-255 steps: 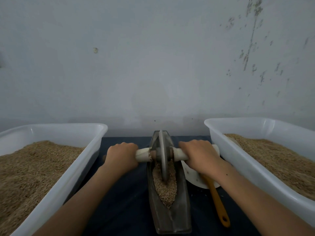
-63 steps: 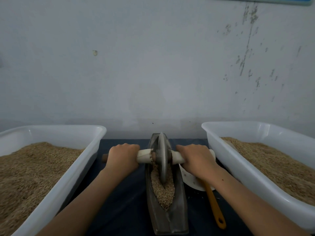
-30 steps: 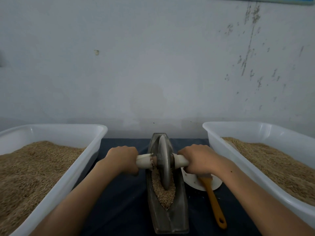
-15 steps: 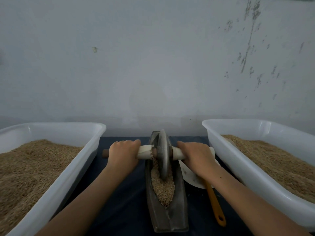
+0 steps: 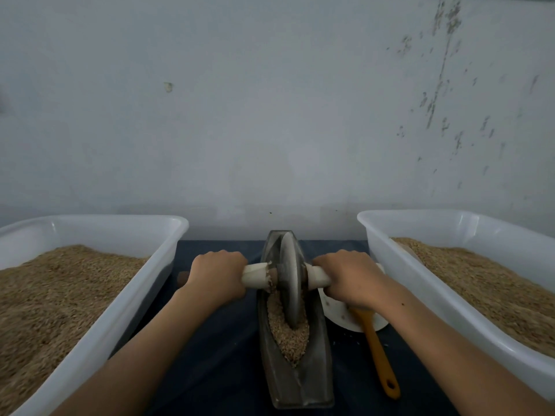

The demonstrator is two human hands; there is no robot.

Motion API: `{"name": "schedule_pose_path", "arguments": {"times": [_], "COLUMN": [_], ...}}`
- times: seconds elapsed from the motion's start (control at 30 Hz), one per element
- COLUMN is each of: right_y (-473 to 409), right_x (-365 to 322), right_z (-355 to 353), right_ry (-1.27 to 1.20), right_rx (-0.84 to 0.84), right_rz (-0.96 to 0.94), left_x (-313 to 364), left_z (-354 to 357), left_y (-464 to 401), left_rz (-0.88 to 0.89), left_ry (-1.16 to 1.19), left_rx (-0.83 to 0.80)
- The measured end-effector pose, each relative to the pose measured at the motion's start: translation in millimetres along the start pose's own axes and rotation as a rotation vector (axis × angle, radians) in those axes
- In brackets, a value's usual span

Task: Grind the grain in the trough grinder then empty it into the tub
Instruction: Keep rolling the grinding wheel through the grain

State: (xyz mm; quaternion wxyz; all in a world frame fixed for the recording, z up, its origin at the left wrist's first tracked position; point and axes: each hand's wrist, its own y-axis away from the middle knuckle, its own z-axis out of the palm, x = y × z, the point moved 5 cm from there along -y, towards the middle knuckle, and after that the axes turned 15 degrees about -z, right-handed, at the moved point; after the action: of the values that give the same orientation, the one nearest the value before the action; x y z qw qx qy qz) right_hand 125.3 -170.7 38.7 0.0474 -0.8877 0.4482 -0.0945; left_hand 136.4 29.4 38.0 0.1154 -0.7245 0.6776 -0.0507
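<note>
Grinding underway: both hands, left (image 5: 217, 276) and right (image 5: 350, 277), wrapped round axle (image 5: 255, 276); wheel (image 5: 289, 283) in grain (image 5: 288, 331); trough (image 5: 295, 382) not emptied into tub (image 5: 420, 265).

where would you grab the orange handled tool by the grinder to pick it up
Grip the orange handle near its free end, coming from above on the near side. It lies flat on the dark cloth, pointing toward the person, while its head sits under the right hand on the white dish.
</note>
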Motion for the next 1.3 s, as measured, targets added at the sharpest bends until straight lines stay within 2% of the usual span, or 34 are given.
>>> {"name": "schedule_pose_path", "arguments": {"times": [0.17,0.27,0.4,0.6,0.73,0.83,1.13,1.2,1.3], "right_y": [-3,-2,-1,0,0,1,-3,-3,-1], "right_x": [1,-1,0,-1,0,0,2,1,1], "right_z": [5,6,4,-2,-2,-1,7,8,7], "right_ry": [0.061,0.110,0.087,0.031,-0.036,-0.018,0.084,0.090,0.089], "right_rx": [0.179,0.288,0.206,-0.025,-0.131,-0.077,0.174,0.205,0.194], "right_rz": [0.047,0.063,0.061,0.007,-0.017,-0.019,0.037,0.036,0.037], "left_x": [3,4,3,-1,-2,-1,3,3,2], "left_z": [-4,-2,-3,1,2,1,-2,-1,-2], "left_y": [5,6,2,0,-1,-1,3,4,4], "left_rz": [-0.006,0.007,0.004,0.018,0.023,0.016,0.005,0.007,0.000], "left_ry": [0.079,0.101,0.054,-0.025,-0.037,-0.033,0.091,0.086,0.060], "left_rx": [0.281,0.356,0.296,-0.065,-0.173,-0.117,0.231,0.261,0.221]}}
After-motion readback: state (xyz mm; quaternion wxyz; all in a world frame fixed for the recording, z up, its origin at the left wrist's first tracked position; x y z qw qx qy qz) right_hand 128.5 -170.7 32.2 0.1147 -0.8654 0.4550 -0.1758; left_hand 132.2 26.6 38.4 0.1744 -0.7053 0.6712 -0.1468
